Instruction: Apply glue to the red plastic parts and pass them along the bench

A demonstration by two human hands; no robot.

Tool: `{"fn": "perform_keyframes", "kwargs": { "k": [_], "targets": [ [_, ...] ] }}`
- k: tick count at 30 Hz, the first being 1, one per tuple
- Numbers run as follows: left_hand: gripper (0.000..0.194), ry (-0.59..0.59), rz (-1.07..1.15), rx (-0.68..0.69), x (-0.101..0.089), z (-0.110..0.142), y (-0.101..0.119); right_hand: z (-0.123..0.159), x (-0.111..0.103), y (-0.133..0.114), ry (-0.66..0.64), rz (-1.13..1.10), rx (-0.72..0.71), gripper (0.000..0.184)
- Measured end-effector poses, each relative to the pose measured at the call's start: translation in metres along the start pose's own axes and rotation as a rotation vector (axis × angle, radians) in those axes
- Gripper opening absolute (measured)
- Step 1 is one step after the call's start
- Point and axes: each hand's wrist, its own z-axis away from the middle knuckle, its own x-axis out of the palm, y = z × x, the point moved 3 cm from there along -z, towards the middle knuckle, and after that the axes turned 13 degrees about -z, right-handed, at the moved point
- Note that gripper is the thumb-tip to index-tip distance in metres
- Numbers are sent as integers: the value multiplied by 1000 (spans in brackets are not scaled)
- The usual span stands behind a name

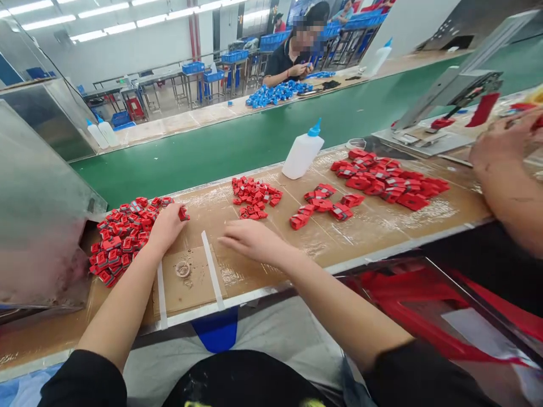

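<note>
My left hand (pixel 166 226) is at the right edge of a large heap of red plastic parts with grey inserts (pixel 125 240). Its fingers are closed on one small red plastic part (pixel 184 213), which shows past the fingertips. To the right, my right hand (pixel 250 240) hovers above the table, its fingers stretched leftward and nothing visible in them. Just behind it lies a pile of smaller red pieces (pixel 257 192). Between my forearms a small round dish (pixel 182 269) rests on a cardboard sheet (pixel 193 294) edged with white tape strips.
A white squeeze bottle (pixel 302 155) with a blue tip stands beyond the piles. Larger red blocks (pixel 394 181) spread to the right, near a bench press (pixel 449 102) and another person's hand (pixel 504 141). A green conveyor belt (pixel 203 158) runs behind; a person sits across it by blue parts (pixel 275 95).
</note>
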Motion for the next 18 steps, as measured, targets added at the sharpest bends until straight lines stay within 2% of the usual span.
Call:
{"fn": "perform_keyframes", "kwargs": {
  "k": [2,4,8,12,15,18],
  "targets": [
    [56,16,349,-52,6,22,1,-32,13,-21,-160,-111,-10,52],
    [62,3,558,-130,15,45,-1,-50,25,-32,-253,-172,2,54],
    [62,-15,621,-175,25,68,-1,-56,54,-38,-412,-211,-97,51],
    [64,-27,732,-206,27,66,1,-56,77,-40,-413,-233,-227,39],
    [64,-23,745,-220,25,64,1,-58,85,-41,-407,-325,-194,37],
    [63,-28,741,-211,25,65,2,-58,86,-37,-411,-526,-111,37]
  ]
}}
